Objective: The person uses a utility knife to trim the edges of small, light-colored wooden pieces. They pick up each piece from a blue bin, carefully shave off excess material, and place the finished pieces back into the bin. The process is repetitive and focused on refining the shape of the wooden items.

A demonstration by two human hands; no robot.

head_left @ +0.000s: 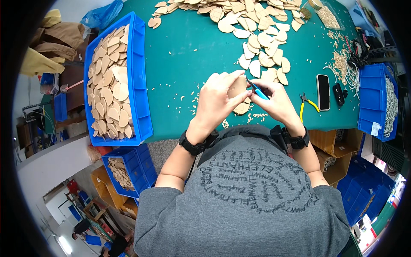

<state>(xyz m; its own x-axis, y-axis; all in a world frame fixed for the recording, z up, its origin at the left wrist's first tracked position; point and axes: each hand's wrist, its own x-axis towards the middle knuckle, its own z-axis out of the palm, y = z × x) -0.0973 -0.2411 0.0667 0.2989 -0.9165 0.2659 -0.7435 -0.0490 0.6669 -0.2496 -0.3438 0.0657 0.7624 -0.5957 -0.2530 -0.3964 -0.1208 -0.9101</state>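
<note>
My left hand [219, 99] is closed on a flat tan piece with a rounded edge [236, 89], pinched between thumb and fingers. My right hand [277, 102] grips a small blue-handled hand tool [261, 93], whose narrow dark tip rests close to the edge of that piece. Whether the tip touches it, I cannot tell. Just beneath my hands, near the table's front edge, lies another tan piece [242, 109] with scored lines. Small pale offcuts [257, 115] are scattered around it. Beyond my hands, several tan half-round pieces [266, 60] lie loose on the green table [180, 64].
A blue crate [139, 81] full of tan pieces stands at the left. To the right lie yellow-handled pliers [307, 103], a phone [323, 92] and a small black object [339, 94]. A blue bin [371, 100] holds white cord. A large heap of pieces [239, 6] covers the far side.
</note>
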